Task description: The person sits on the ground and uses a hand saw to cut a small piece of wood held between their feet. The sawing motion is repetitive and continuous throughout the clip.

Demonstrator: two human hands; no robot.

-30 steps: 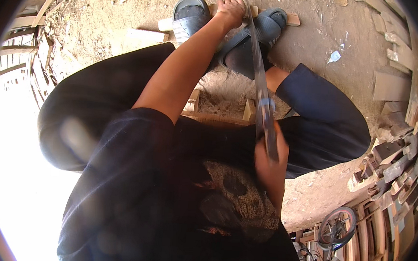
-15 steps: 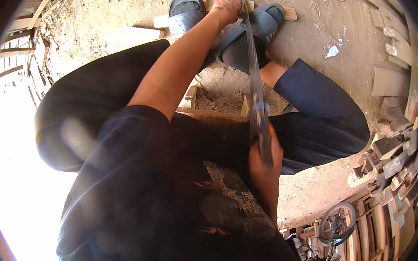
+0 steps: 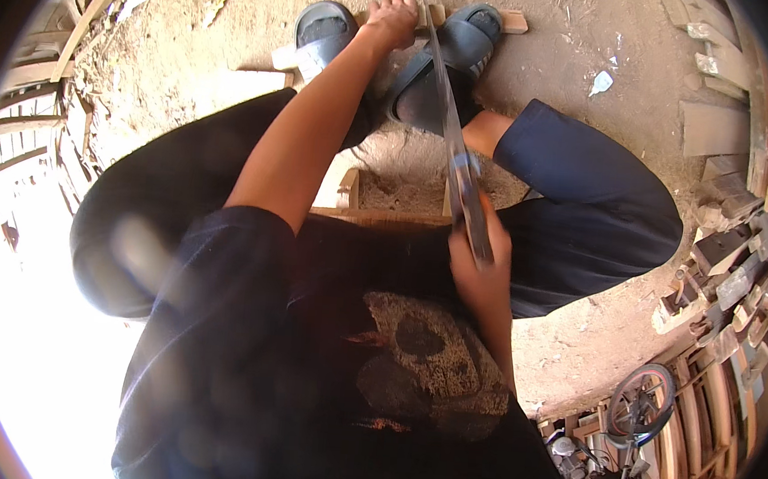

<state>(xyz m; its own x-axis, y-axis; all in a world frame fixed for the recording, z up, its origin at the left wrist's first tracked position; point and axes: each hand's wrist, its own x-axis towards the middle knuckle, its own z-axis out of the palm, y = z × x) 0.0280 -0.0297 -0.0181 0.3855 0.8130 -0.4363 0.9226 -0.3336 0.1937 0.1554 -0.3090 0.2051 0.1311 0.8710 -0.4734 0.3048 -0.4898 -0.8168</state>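
My right hand (image 3: 487, 260) is wrapped around the handle of a hand saw (image 3: 447, 101), close in front of my body. The long blade points away from me and crosses a narrow wooden strip (image 3: 514, 22) on the ground. On the strip, just left of the blade, my left hand (image 3: 393, 21) presses down with its fingers curled over the wood. My feet, in grey slide sandals (image 3: 323, 47), are at the strip on either side of that hand. Whether the soles rest on the wood or only against it, I cannot tell.
Beneath me is a low wooden seat edge (image 3: 381, 215). A pale offcut (image 3: 261, 82) lies on the dirt floor left of my feet. Stacked wood scraps (image 3: 725, 263) line the right side, with a bicycle wheel (image 3: 640, 405) at lower right. Slatted wood (image 3: 22, 125) stands at left.
My right hand has pushed the saw forward, away from my body, along its blade. My left hand stays on the wooden strip. The whole view has shifted slightly.
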